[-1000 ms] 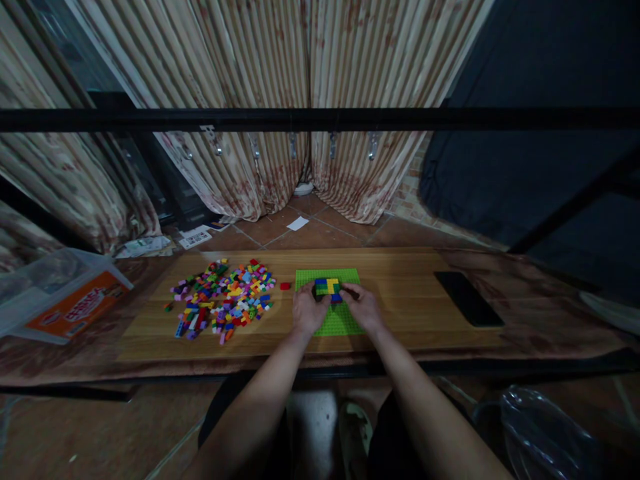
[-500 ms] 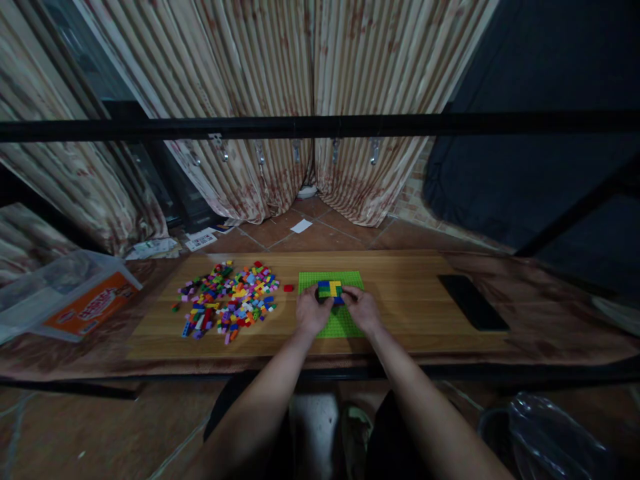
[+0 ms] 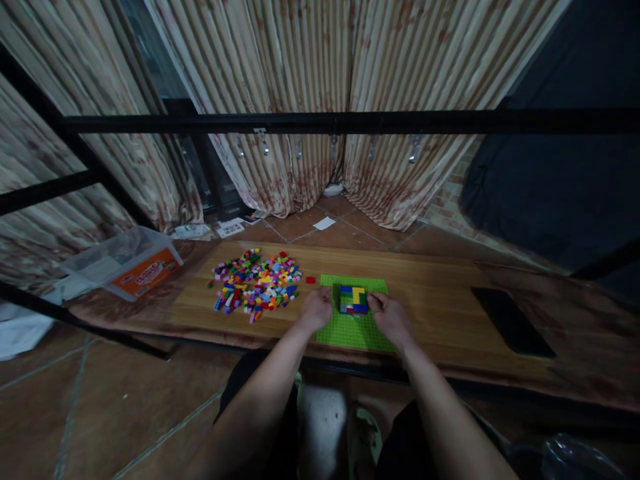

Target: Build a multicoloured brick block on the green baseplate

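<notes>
A small build of toy bricks (image 3: 353, 300) in blue, yellow, green, red and white sits on the green baseplate (image 3: 350, 333). On its left side is my left hand (image 3: 317, 310), fingers curled together, with a small gap between it and the bricks. My right hand (image 3: 394, 321) is at the build's right edge, its thumb and fingers bent into a pinch very close to the bricks; whether they touch I cannot tell. Anything held between the fingers of either hand is too small or hidden to make out.
To the left, a pile of loose coloured bricks (image 3: 260, 283) spreads over the wooden board (image 3: 435, 300). One red brick (image 3: 311, 281) lies between pile and baseplate. A black flat object (image 3: 511, 321) lies at the right, a clear plastic box (image 3: 130, 263) at far left. A black bar (image 3: 300, 123) crosses ahead.
Both hands have come away from the sides of the brick build, which they were gripping, and are farther apart. The view has shifted left, so everything appears farther right.
</notes>
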The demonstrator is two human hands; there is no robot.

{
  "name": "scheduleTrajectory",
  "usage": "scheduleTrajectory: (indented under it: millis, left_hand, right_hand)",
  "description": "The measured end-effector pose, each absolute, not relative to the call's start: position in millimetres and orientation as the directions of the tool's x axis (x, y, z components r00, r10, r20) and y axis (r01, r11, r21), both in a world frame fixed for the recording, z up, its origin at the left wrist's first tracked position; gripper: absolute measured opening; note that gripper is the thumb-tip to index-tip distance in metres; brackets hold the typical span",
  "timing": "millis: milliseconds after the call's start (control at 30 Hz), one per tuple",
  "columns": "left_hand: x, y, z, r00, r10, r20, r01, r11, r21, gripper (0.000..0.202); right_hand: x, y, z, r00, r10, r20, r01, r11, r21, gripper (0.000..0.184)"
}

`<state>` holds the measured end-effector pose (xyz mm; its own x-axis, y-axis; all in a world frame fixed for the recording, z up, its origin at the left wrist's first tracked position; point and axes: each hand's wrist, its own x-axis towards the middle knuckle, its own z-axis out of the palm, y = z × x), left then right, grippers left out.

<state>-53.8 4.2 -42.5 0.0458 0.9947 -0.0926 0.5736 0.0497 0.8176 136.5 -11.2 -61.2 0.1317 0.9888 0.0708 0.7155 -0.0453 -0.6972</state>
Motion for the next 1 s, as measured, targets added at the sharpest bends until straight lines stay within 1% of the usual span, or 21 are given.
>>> scheduleTrajectory:
  millis: [133,233,333,467,600,767,867,1000]
  left_hand:
    - [-89,9,-37,-0.098,0.995,-0.016,0.572,0.069,0.817,0.038]
    - [-117,5,-31,-0.214,0.976,0.033,0.596,0.104,0.796,0.030]
    - [-146,0,-26,-0.320,0.946,0.050,0.621,0.169,0.766,0.022]
    - [-193,-5,-21,-0.504,0.863,0.044,0.601,0.313,0.735,0.027]
    - [-240,-13,-21,-0.653,0.757,0.014,0.552,0.463,0.694,0.032]
    - [-274,-22,-30,-0.709,0.702,-0.063,0.499,0.562,0.660,0.035]
    - [-283,-23,-38,-0.697,0.710,-0.100,0.490,0.573,0.657,0.037]
    - [-288,-20,-45,-0.662,0.737,-0.133,0.497,0.565,0.658,0.035]
  right_hand:
    - [138,-12,-63,0.154,0.978,0.142,0.775,-0.031,-0.631,0.049]
    - [138,-8,-71,0.079,0.980,0.181,0.789,0.049,-0.612,0.056]
    - [134,-5,-76,-0.013,0.980,0.200,0.800,0.130,-0.586,0.062]
    - [130,-4,-78,-0.098,0.967,0.234,0.802,0.216,-0.557,0.064]
    - [131,-5,-82,-0.108,0.964,0.242,0.810,0.226,-0.540,0.064]
    - [136,-4,-83,-0.097,0.976,0.193,0.806,0.191,-0.561,0.069]
    - [136,-4,-82,-0.088,0.983,0.161,0.807,0.165,-0.568,0.073]
    - [135,-4,-82,-0.082,0.987,0.142,0.823,0.147,-0.549,0.071]
